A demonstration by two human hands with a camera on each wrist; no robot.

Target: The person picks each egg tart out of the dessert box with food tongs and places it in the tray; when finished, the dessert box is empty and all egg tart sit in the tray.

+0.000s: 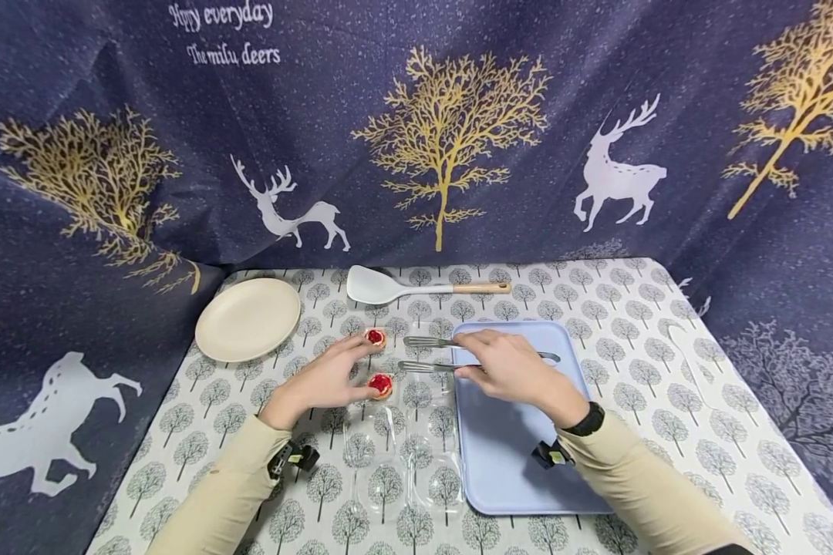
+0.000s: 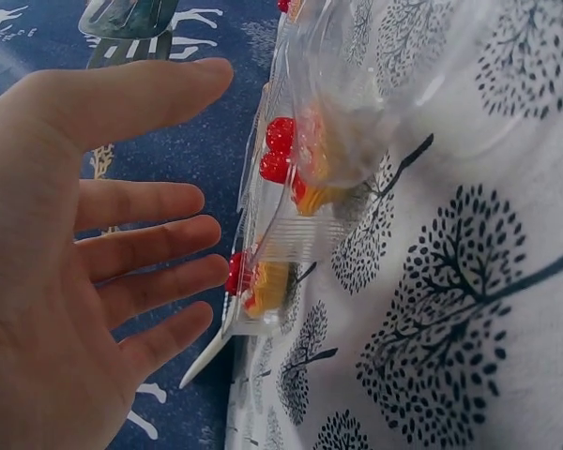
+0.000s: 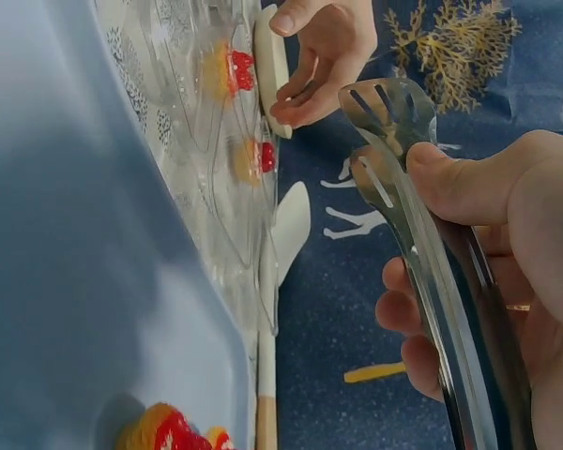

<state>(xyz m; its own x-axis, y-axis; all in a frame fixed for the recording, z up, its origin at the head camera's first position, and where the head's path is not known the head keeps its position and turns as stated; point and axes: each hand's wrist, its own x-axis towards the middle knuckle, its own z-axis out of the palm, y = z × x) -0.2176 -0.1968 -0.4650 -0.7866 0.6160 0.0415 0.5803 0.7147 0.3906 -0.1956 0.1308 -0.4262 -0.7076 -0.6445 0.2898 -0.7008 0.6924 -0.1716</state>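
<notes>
My right hand (image 1: 510, 366) grips a pair of metal tongs (image 1: 426, 367) over the blue tray (image 1: 507, 470). The slotted tips point left and stand apart with nothing between them. My left hand (image 1: 326, 375) has its fingers spread loosely and holds nothing. Beside it, two small fruit tarts (image 1: 381, 385) with red topping sit in the far left pockets of a clear plastic container (image 1: 408, 482). In the head view the left thumb overlaps the nearer tart's edge. Red-topped tarts (image 3: 164, 431) also lie on the blue tray, hidden behind the right hand in the head view.
At the back left lies a cream plate (image 1: 247, 320). A white spatula (image 1: 375, 287) with a wooden handle lies across the back of the table. The container sits against the tray's left side. Behind the patterned tablecloth (image 1: 666, 401) hangs a dark blue curtain (image 1: 305, 100).
</notes>
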